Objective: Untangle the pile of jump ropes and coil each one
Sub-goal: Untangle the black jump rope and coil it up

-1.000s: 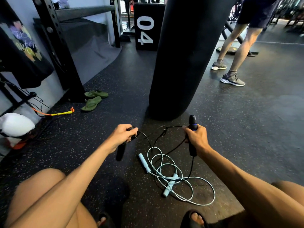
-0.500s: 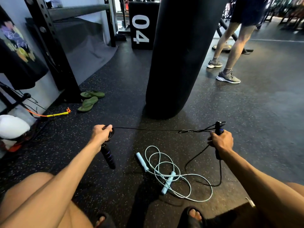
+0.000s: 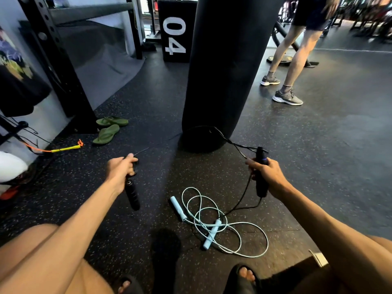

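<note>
You're looking out over a black rubber floor flecked with pale specks, and light is glinting off it on the right. A big black punching bag is filling the middle, dead ahead. Behind it, a black box is showing a white "04". Over on the left, a black rack upright is standing against a pale wall, with green flip-flops lying beside its base. Someone in grey sneakers is standing off to the right, well apart from the bag.
</note>
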`<action>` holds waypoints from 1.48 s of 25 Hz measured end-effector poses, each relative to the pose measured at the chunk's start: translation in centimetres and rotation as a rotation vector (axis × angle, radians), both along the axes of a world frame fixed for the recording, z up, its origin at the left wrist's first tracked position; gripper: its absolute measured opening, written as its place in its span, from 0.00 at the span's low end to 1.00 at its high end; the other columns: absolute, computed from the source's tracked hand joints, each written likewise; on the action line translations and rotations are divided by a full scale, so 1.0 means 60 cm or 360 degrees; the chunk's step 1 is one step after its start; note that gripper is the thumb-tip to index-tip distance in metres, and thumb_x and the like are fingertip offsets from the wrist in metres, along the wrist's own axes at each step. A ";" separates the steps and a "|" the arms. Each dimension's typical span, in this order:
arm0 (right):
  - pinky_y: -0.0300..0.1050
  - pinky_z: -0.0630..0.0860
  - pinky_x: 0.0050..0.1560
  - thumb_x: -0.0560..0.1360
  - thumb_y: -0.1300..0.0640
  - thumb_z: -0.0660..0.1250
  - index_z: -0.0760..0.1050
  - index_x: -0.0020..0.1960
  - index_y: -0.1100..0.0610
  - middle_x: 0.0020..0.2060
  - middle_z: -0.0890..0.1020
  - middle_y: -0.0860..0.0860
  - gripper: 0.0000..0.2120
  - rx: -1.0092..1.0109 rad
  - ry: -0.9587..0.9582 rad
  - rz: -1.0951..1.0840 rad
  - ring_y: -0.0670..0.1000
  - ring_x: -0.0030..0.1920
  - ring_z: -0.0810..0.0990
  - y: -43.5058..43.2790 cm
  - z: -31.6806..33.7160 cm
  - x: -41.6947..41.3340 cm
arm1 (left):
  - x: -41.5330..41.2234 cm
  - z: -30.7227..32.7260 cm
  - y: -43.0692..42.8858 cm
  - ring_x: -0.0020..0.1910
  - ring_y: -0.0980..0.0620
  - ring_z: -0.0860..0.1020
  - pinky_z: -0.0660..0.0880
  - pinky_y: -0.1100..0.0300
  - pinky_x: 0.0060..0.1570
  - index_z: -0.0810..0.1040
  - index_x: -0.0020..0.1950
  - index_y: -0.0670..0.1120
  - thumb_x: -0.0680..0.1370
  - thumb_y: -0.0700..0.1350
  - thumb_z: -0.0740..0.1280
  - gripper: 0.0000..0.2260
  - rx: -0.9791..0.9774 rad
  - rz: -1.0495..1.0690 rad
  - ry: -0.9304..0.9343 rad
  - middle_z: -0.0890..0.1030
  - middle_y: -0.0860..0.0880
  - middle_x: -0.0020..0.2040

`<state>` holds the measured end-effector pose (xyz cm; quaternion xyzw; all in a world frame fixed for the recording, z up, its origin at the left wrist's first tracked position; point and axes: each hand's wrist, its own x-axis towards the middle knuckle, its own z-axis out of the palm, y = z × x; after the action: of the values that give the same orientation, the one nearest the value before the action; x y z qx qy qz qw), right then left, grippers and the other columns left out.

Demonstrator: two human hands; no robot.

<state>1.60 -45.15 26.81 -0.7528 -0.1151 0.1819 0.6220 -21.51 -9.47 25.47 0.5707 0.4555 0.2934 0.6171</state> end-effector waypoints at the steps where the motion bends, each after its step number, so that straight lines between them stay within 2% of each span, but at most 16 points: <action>1: 0.46 0.71 0.33 0.74 0.60 0.72 0.79 0.46 0.63 0.32 0.76 0.54 0.06 0.0053 0.0034 0.0102 0.50 0.31 0.72 0.011 0.008 -0.011 | 0.009 0.010 -0.023 0.21 0.59 0.62 0.62 0.64 0.25 0.78 0.43 0.37 0.81 0.43 0.64 0.11 -0.0051 -0.0129 -0.0090 0.65 0.55 0.23; 4: 0.46 0.70 0.33 0.75 0.61 0.71 0.77 0.41 0.59 0.30 0.73 0.54 0.05 0.0145 0.0120 0.0433 0.50 0.29 0.69 0.043 0.029 -0.052 | 0.033 0.036 -0.089 0.21 0.60 0.59 0.57 0.62 0.29 0.74 0.40 0.39 0.81 0.42 0.64 0.11 -0.0217 -0.0453 -0.0271 0.60 0.55 0.24; 7: 0.46 0.68 0.35 0.75 0.60 0.70 0.78 0.40 0.58 0.29 0.72 0.54 0.06 0.0182 0.0220 0.0696 0.50 0.30 0.68 0.061 0.042 -0.080 | 0.051 0.043 -0.133 0.23 0.59 0.58 0.58 0.61 0.30 0.75 0.42 0.38 0.78 0.45 0.68 0.11 -0.0384 -0.0683 -0.0317 0.59 0.55 0.24; 10: 0.45 0.68 0.36 0.74 0.57 0.71 0.78 0.41 0.58 0.29 0.72 0.54 0.05 0.0181 0.0279 0.0931 0.51 0.30 0.68 0.067 0.053 -0.099 | 0.065 0.043 -0.173 0.24 0.57 0.58 0.61 0.61 0.31 0.79 0.46 0.36 0.76 0.46 0.70 0.13 -0.0595 -0.0823 -0.0356 0.59 0.53 0.26; 14: 0.43 0.68 0.36 0.75 0.59 0.71 0.78 0.43 0.59 0.30 0.73 0.54 0.04 0.0077 0.0216 0.1103 0.50 0.31 0.69 0.075 0.052 -0.121 | 0.082 0.056 -0.209 0.24 0.57 0.59 0.62 0.60 0.33 0.76 0.44 0.39 0.72 0.47 0.72 0.12 -0.0673 -0.0887 -0.0565 0.59 0.53 0.26; 16: 0.42 0.69 0.36 0.76 0.60 0.70 0.78 0.42 0.58 0.32 0.75 0.55 0.04 0.0042 0.0194 0.1110 0.50 0.32 0.71 0.077 0.049 -0.125 | 0.083 0.061 -0.211 0.25 0.57 0.59 0.63 0.61 0.32 0.77 0.47 0.38 0.73 0.45 0.71 0.10 -0.0593 -0.0897 -0.0654 0.59 0.54 0.26; 18: 0.43 0.73 0.36 0.76 0.59 0.71 0.80 0.48 0.59 0.36 0.79 0.56 0.04 -0.0026 0.0141 0.1050 0.50 0.33 0.74 0.078 0.043 -0.122 | 0.081 0.062 -0.206 0.25 0.57 0.58 0.64 0.62 0.32 0.79 0.47 0.38 0.77 0.42 0.69 0.07 -0.0462 -0.0910 -0.0700 0.58 0.54 0.26; 20: 0.45 0.76 0.35 0.74 0.56 0.73 0.79 0.56 0.61 0.40 0.79 0.57 0.13 -0.0156 0.0003 0.0981 0.49 0.33 0.75 0.077 0.034 -0.113 | 0.078 0.062 -0.202 0.26 0.57 0.59 0.62 0.63 0.32 0.79 0.46 0.38 0.78 0.41 0.68 0.06 -0.0311 -0.0900 -0.0699 0.59 0.54 0.26; 24: 0.49 0.74 0.36 0.70 0.49 0.77 0.74 0.52 0.61 0.34 0.76 0.51 0.20 -0.0499 -0.0453 0.0872 0.49 0.32 0.74 0.080 0.017 -0.108 | 0.068 0.064 -0.203 0.26 0.58 0.65 0.62 0.65 0.32 0.79 0.48 0.38 0.79 0.41 0.66 0.07 -0.0035 -0.0872 -0.0604 0.70 0.48 0.30; 27: 0.43 0.73 0.38 0.70 0.50 0.77 0.71 0.55 0.54 0.36 0.79 0.45 0.21 -0.0462 -0.0574 0.0738 0.45 0.33 0.75 0.086 0.021 -0.119 | 0.061 0.071 -0.191 0.26 0.59 0.66 0.66 0.64 0.34 0.78 0.54 0.36 0.80 0.41 0.65 0.09 -0.0038 -0.0953 -0.0613 0.78 0.46 0.35; 29: 0.44 0.74 0.40 0.73 0.56 0.74 0.69 0.59 0.52 0.38 0.80 0.46 0.20 -0.0320 -0.0550 0.0728 0.45 0.35 0.76 0.089 0.030 -0.126 | 0.057 0.076 -0.181 0.28 0.57 0.64 0.66 0.63 0.36 0.77 0.57 0.34 0.80 0.41 0.64 0.11 -0.0075 -0.1014 -0.0646 0.79 0.47 0.35; 31: 0.43 0.77 0.45 0.73 0.56 0.73 0.69 0.62 0.51 0.44 0.81 0.46 0.20 -0.0287 -0.0695 0.0760 0.45 0.40 0.78 0.087 0.036 -0.129 | 0.055 0.079 -0.177 0.30 0.57 0.64 0.67 0.62 0.38 0.77 0.58 0.33 0.80 0.40 0.64 0.12 -0.0102 -0.1073 -0.0663 0.79 0.47 0.36; 34: 0.41 0.76 0.47 0.72 0.55 0.74 0.71 0.62 0.52 0.48 0.81 0.47 0.21 -0.0438 -0.0974 0.0855 0.46 0.45 0.79 0.085 0.038 -0.132 | 0.049 0.083 -0.181 0.32 0.56 0.66 0.68 0.61 0.40 0.78 0.58 0.35 0.79 0.41 0.64 0.11 -0.0102 -0.1174 -0.0635 0.79 0.47 0.37; 37: 0.45 0.75 0.44 0.73 0.54 0.74 0.71 0.58 0.52 0.44 0.80 0.48 0.17 -0.0728 -0.0987 0.0840 0.49 0.41 0.79 0.082 0.035 -0.123 | 0.046 0.086 -0.183 0.31 0.56 0.66 0.67 0.60 0.40 0.77 0.55 0.36 0.80 0.39 0.64 0.08 -0.0106 -0.1123 -0.0647 0.80 0.47 0.36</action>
<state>-5.75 -40.25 28.93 -0.8344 -0.4402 0.1211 0.3088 -18.73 -20.45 30.61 0.6019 0.1096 0.1555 0.7755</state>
